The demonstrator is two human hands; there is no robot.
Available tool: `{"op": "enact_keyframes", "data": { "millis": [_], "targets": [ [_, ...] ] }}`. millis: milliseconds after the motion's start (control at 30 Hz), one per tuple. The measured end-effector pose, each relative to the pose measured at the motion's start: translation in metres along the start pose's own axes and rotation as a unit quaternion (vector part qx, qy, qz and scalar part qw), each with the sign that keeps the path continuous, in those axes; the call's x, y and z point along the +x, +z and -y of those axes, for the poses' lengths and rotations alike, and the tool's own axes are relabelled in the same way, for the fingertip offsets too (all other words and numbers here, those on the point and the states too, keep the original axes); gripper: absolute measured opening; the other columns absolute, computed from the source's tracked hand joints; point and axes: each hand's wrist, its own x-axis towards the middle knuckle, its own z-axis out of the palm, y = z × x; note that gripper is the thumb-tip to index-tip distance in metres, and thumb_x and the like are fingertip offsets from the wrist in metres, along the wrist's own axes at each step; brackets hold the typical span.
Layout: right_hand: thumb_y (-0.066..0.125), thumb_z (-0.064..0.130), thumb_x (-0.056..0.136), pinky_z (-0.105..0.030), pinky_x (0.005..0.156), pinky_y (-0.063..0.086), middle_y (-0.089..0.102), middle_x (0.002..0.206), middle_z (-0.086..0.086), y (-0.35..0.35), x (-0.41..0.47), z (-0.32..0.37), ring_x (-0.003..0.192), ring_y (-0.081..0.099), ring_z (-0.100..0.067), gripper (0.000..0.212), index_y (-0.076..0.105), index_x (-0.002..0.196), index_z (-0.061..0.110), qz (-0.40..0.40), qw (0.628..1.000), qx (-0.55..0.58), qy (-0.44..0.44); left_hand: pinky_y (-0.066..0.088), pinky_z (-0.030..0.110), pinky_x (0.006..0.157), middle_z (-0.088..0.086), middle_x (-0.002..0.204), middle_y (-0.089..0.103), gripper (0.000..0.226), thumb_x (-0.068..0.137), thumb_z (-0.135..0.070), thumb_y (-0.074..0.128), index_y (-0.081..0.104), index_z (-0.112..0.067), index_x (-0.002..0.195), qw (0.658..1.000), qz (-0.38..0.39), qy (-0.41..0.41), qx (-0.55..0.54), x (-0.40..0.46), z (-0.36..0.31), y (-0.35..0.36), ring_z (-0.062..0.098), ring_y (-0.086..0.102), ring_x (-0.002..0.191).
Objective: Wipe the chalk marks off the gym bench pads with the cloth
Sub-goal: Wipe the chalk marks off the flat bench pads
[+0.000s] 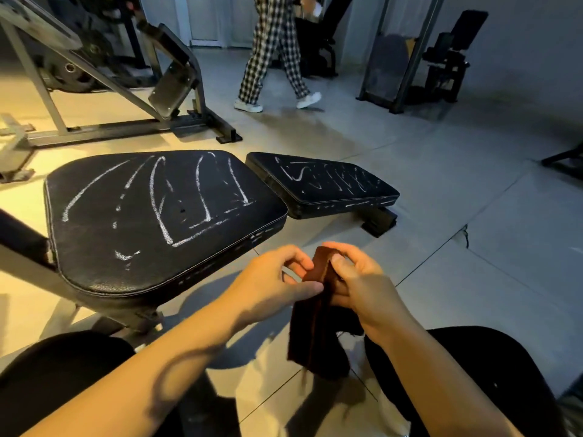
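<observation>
Grey floor tiles (pixel 441 190) spread across the gym, lit warm yellow at my left and dim elsewhere. Ahead of me sits the large bench pad (pixel 157 222), black and scrawled with long white chalk marks (pixel 157 197); just past its far right corner lies the smaller bench pad (pixel 321 184), also covered in chalk scribbles. Both pads are unwiped. I hold the dark brown cloth (pixel 315 310) in the air in front of the large pad's near edge, above the floor between my knees. My left hand (pixel 277 285) pinches its upper part between thumb and curled fingers, and my right hand (pixel 356 279) has its grip closed on the top fold, so the rest hangs down. Behind the pads stands a weight machine (pixel 110 89), and a person in checked trousers (pixel 277 58) is mid-stride farther off.
</observation>
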Motion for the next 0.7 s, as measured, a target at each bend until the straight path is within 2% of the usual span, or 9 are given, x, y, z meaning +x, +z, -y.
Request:
{"op": "enact_keyframes", "data": {
  "millis": [67, 133, 200, 267, 367, 467, 567, 700],
  "targets": [
    [0.043, 0.020, 0.103, -0.038, 0.084, 0.059, 0.060, 0.119, -0.007, 0.005, -0.001, 0.000, 0.107, 0.065, -0.026, 0.026, 0.060, 0.113, 0.036, -0.003, 1.000, 0.014, -0.023, 0.054, 0.034, 0.086, -0.014, 0.106, 0.058, 0.030, 0.076, -0.048, 0.074, 0.061, -0.035, 0.100, 1.000, 0.001, 0.004, 0.017, -0.003, 0.001, -0.002, 0.006, 0.059, 0.094],
    [0.044, 0.020, 0.103, -0.043, 0.087, 0.058, 0.062, 0.116, -0.008, 0.012, -0.003, 0.001, 0.106, 0.065, -0.027, 0.024, 0.063, 0.104, 0.035, -0.004, 0.999, 0.013, -0.045, 0.050, 0.026, 0.087, -0.020, 0.111, 0.049, 0.036, 0.072, -0.055, 0.074, 0.055, -0.045, 0.100, 0.997, -0.010, 0.027, 0.065, -0.007, 0.001, -0.003, -0.002, 0.050, 0.098],
    [0.046, 0.022, 0.102, -0.045, 0.087, 0.057, 0.065, 0.109, -0.010, 0.020, -0.004, 0.000, 0.102, 0.066, -0.026, 0.019, 0.063, 0.100, 0.029, -0.009, 0.998, 0.004, -0.064, 0.044, 0.017, 0.086, -0.021, 0.109, 0.044, 0.043, 0.071, -0.053, 0.076, 0.048, -0.048, 0.103, 0.991, -0.046, 0.056, 0.113, -0.012, 0.002, -0.001, -0.004, 0.046, 0.097],
    [0.046, 0.023, 0.102, -0.044, 0.084, 0.058, 0.067, 0.103, -0.012, 0.029, -0.004, 0.000, 0.098, 0.068, -0.026, 0.015, 0.061, 0.102, 0.024, -0.005, 0.997, 0.023, -0.078, 0.042, 0.014, 0.081, -0.021, 0.104, 0.042, 0.047, 0.072, -0.048, 0.077, 0.042, -0.047, 0.104, 0.980, -0.107, 0.078, 0.149, -0.016, 0.007, 0.001, -0.003, 0.044, 0.093],
    [0.045, 0.022, 0.102, -0.038, 0.080, 0.060, 0.070, 0.095, -0.008, 0.039, -0.004, 0.002, 0.092, 0.071, -0.021, 0.014, 0.058, 0.107, 0.021, 0.016, 0.993, 0.070, -0.093, 0.040, 0.021, 0.073, -0.018, 0.101, 0.043, 0.047, 0.079, -0.031, 0.073, 0.033, -0.044, 0.101, 0.956, -0.182, 0.129, 0.193, -0.018, 0.016, -0.002, 0.003, 0.045, 0.090],
    [0.042, 0.017, 0.103, -0.039, 0.081, 0.060, 0.072, 0.097, -0.015, 0.039, -0.004, 0.006, 0.094, 0.072, -0.025, 0.017, 0.055, 0.113, 0.012, 0.046, 0.981, 0.168, -0.082, 0.041, 0.031, 0.071, -0.011, 0.103, 0.052, 0.037, 0.085, -0.017, 0.057, 0.035, -0.038, 0.105, 0.936, -0.211, 0.180, 0.216, -0.022, 0.020, -0.010, 0.007, 0.046, 0.088],
    [0.043, 0.017, 0.102, -0.041, 0.080, 0.060, 0.071, 0.100, -0.019, 0.030, -0.003, 0.007, 0.094, 0.072, -0.029, 0.020, 0.057, 0.114, 0.011, 0.029, 0.972, 0.224, -0.065, 0.050, 0.036, 0.074, -0.009, 0.103, 0.055, 0.026, 0.088, -0.020, 0.054, 0.042, -0.032, 0.107, 0.940, -0.194, 0.191, 0.207, -0.023, 0.026, -0.012, 0.008, 0.050, 0.088],
    [0.043, 0.016, 0.101, -0.037, 0.076, 0.061, 0.069, 0.104, -0.018, 0.019, -0.007, 0.009, 0.094, 0.072, -0.028, 0.022, 0.058, 0.117, 0.016, 0.011, 0.971, 0.225, -0.076, 0.050, 0.035, 0.073, -0.013, 0.089, 0.057, 0.007, 0.092, -0.030, 0.060, 0.055, -0.026, 0.091, 0.956, -0.170, 0.169, 0.169, -0.023, 0.031, 0.001, 0.005, 0.053, 0.084]
  ]
}}
